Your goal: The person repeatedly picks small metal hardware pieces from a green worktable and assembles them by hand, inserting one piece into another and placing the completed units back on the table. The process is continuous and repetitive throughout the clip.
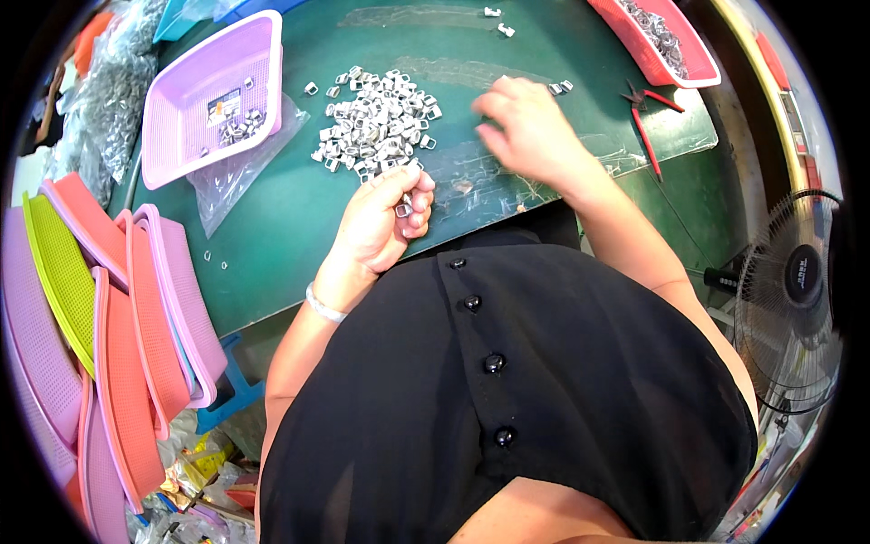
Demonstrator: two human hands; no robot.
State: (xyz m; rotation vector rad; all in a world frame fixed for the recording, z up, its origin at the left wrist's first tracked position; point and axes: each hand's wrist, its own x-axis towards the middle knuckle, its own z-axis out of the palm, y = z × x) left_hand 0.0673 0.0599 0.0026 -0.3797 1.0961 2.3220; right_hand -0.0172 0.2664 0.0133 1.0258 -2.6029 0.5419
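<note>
1. Pile of silvery metal loops (381, 118): on green worktop (263, 263).
2. Left hand (385, 213), pile's near edge: fingers curled closed around a metal loop (403, 209).
3. Right hand (526, 122), right of pile: part open, nothing visible in grasp.
4. Lilac basket (154, 145), left of pile: more loops inside.

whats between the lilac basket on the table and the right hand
In the head view, a pile of small metal pieces lies between the lilac basket and right hand, with a clear plastic bag jutting out nearer the basket.
</note>
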